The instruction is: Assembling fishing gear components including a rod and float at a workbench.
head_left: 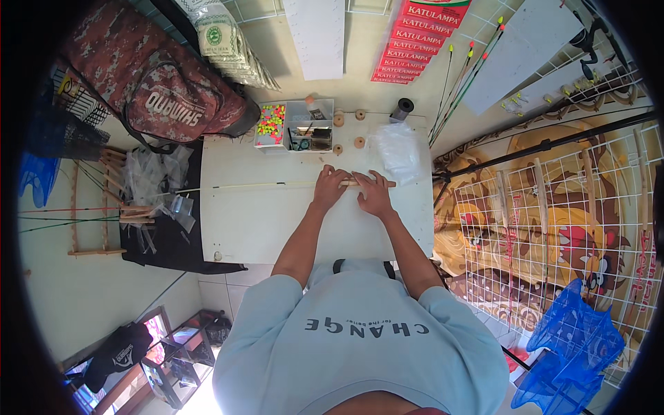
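A thin, pale fishing rod (242, 185) with dark bands lies crosswise over the white table (263, 228), its narrow end reaching past the left edge. Near its thicker right end, my left hand (330, 185) has its fingers closed around the shaft. Close beside it, my right hand (373, 192) grips the same rod with bent fingers, next to the light wooden handle (391, 184) that sticks out to the right. What lies beneath the fingers is hidden.
Behind the hands stand a white compartment box (286, 131) with bright beads and small tools, several wooden rings (359, 142), a black roll (402, 108) and clear plastic bags (398, 155). Wood-handled rods (138, 214) lie left, under a camouflage bag (159, 93). A wire rack (526, 228) flanks the right.
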`<state>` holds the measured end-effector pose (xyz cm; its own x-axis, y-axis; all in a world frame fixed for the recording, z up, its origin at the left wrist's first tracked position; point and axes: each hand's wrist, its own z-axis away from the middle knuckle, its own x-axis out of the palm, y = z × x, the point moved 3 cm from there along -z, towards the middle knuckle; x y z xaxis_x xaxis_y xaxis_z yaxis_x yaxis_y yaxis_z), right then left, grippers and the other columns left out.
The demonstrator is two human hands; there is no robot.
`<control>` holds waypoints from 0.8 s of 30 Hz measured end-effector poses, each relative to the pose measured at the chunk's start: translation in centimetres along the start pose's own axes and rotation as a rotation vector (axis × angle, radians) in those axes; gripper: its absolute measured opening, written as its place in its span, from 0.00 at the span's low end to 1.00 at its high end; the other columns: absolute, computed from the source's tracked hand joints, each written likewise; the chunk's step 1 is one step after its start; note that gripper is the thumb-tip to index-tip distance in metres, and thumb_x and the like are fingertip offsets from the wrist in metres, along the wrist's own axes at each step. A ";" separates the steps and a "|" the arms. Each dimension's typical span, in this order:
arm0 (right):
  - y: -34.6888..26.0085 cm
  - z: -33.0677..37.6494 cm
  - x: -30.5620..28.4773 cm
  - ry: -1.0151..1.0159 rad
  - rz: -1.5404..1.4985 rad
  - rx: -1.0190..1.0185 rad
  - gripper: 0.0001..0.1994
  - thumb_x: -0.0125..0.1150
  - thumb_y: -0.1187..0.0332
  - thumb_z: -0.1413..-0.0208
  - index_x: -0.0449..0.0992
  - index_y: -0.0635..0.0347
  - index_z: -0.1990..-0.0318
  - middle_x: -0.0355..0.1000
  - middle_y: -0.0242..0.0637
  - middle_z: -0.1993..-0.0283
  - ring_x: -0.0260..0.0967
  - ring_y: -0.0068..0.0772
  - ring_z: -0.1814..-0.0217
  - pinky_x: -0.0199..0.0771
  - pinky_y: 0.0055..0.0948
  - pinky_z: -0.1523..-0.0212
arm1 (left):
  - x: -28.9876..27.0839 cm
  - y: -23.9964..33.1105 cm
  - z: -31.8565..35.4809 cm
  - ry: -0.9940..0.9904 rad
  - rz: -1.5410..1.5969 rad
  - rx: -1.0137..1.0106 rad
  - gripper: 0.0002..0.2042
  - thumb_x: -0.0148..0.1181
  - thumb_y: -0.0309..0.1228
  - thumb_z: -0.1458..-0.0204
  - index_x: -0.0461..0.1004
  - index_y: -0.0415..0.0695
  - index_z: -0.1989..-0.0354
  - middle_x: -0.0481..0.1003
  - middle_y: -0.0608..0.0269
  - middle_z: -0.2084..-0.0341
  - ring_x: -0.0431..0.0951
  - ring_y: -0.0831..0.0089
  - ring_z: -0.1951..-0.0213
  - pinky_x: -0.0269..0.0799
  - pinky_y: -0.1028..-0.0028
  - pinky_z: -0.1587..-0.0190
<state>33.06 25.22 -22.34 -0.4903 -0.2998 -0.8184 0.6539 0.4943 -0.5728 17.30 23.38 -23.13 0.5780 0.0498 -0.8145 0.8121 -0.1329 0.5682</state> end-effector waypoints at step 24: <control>0.0 2.4 2.9 -0.038 -0.117 0.120 0.36 0.58 0.71 0.59 0.61 0.41 0.36 0.57 0.21 0.34 0.45 0.41 0.33 0.39 0.42 0.36 | 0.7 -0.6 2.9 0.074 0.243 -0.043 0.10 0.65 0.27 0.61 0.77 0.52 0.67 0.76 0.74 0.62 0.65 0.63 0.56 0.62 0.70 0.49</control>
<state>32.99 22.41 -24.79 -0.5466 -0.3811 -0.7456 0.6588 0.3539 -0.6639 16.97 20.59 -24.42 0.7593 0.0945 -0.6438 0.6507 -0.1076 0.7517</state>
